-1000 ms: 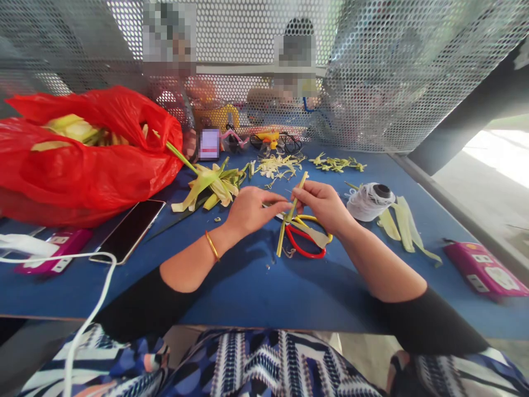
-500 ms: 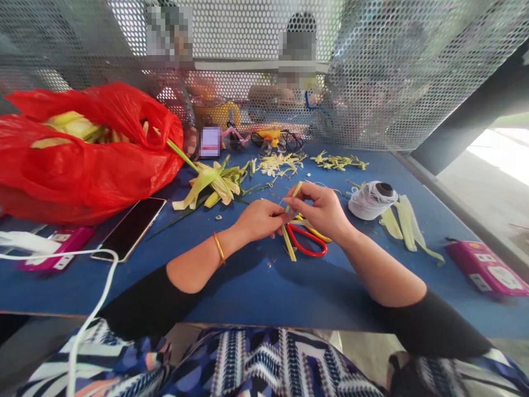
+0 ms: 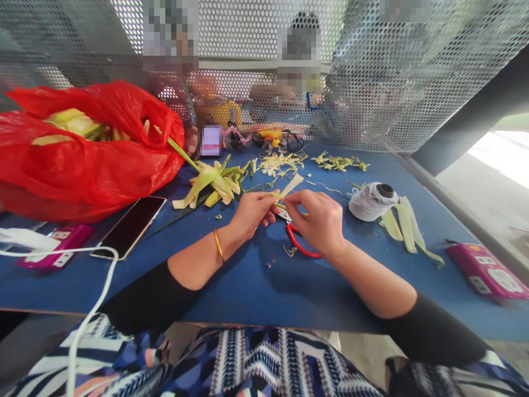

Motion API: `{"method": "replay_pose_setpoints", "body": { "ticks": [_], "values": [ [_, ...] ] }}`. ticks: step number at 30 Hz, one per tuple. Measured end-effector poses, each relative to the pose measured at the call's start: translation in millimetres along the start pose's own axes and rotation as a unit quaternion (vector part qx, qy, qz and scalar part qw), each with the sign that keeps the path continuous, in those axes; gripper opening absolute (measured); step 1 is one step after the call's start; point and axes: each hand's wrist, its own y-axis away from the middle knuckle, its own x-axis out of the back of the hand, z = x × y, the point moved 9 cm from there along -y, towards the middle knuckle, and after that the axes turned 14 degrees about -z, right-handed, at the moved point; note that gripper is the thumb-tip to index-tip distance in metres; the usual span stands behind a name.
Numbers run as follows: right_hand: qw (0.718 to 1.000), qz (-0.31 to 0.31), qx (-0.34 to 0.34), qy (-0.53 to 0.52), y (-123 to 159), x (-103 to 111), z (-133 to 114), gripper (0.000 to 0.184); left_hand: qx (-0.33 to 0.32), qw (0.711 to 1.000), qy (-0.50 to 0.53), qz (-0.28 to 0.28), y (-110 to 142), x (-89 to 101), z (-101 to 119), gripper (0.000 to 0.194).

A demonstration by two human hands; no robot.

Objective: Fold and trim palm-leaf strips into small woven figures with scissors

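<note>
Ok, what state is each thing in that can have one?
Husk strip, held between left hand and right hand
Scissors, lying on table; blade opening unclear
Red bag, open, husks inside
Near phone, lying flat, screen dark
Far device, screen lit
Thread spool, wound

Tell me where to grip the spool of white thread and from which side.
I'd grip the wound body of the spool, coming from above and the near side, with the closer right hand. Its rounded body offers more to hold than the black core showing at the top. Loose thread loops at its left and pale leaf strips lie at its right, making those sides worse.
</note>
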Motion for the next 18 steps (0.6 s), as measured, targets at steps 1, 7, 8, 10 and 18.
{"method": "replay_pose_setpoints", "body": {
  "ticks": [1,7,8,10,18],
  "values": [
    [0.999,-0.004,0.029,0.032,1,-2,-7,0.023,-0.003,1.000,0.012,0.008,1,0.8,0,0.030],
    [0.979,0.017,0.106,0.172,4,-1,-32,0.025,0.020,0.995,0.090,0.029,7,0.7,-2,0.022],
    [0.978,0.017,0.106,0.180,4,-1,-34,0.024,0.023,0.994,0.102,0.027,7,0.1,-2,0.019],
    [0.975,0.018,0.105,0.193,5,-2,-35,0.022,0.019,0.992,0.125,0.007,6,-3.7,-1,0.014],
    [0.974,0.035,0.091,0.205,5,-3,-26,0.021,0.021,0.980,0.180,-0.088,3,-18.6,2,0.020]
  ]
}}
